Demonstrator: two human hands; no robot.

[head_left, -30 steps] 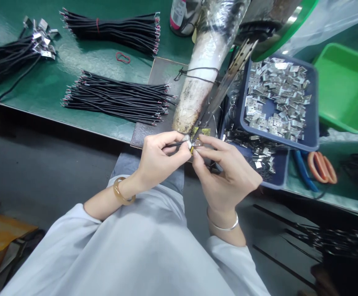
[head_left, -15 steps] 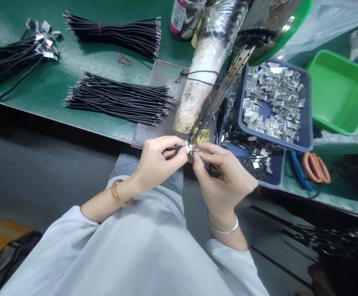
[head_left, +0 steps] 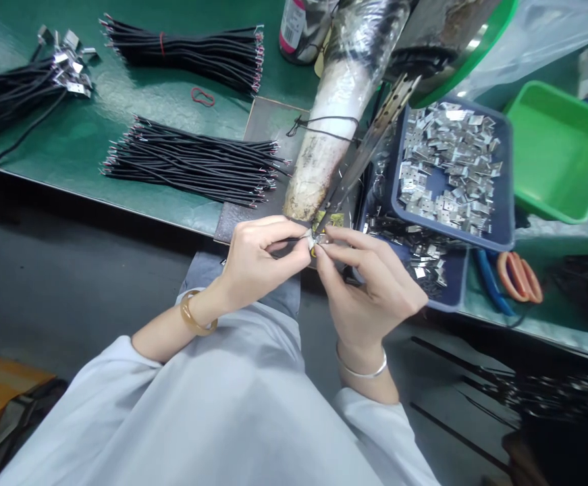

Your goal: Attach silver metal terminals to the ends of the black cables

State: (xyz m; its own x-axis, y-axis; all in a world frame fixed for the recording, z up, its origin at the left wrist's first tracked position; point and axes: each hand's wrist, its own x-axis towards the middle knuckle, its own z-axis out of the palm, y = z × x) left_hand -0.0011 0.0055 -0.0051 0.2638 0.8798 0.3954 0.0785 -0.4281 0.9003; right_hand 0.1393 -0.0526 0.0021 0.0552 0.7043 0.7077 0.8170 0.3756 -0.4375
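My left hand [head_left: 263, 253] is closed in a pinch on the end of a black cable [head_left: 294, 239], where a small silvery metal bracket [head_left: 311, 239] shows at the fingertips. From the right, my right hand [head_left: 372, 283] meets it, thumb and forefinger pinched at the bracket's far side. What lies between those right fingertips is too small to make out. Just beyond both hands rises a thin metal strip with holes [head_left: 369, 145], its lower end close to the fingertips. Beside it leans a stained white tube [head_left: 318, 142] wrapped in clear film and tied with black cord.
Loose black cables [head_left: 192, 162] and a red-banded bundle [head_left: 187, 57] lie on the green table [head_left: 142, 88]. Cables with brackets [head_left: 68, 64] lie far left. At right are a blue tray [head_left: 505, 169] of metal brackets over another bin, a green bin [head_left: 559, 155] and orange-and-blue-handled pliers [head_left: 519, 277].
My right hand's fingers have closed in slightly on the bracket, and both hands have moved a little toward the metal strip. The bracket is now more hidden between the fingertips.
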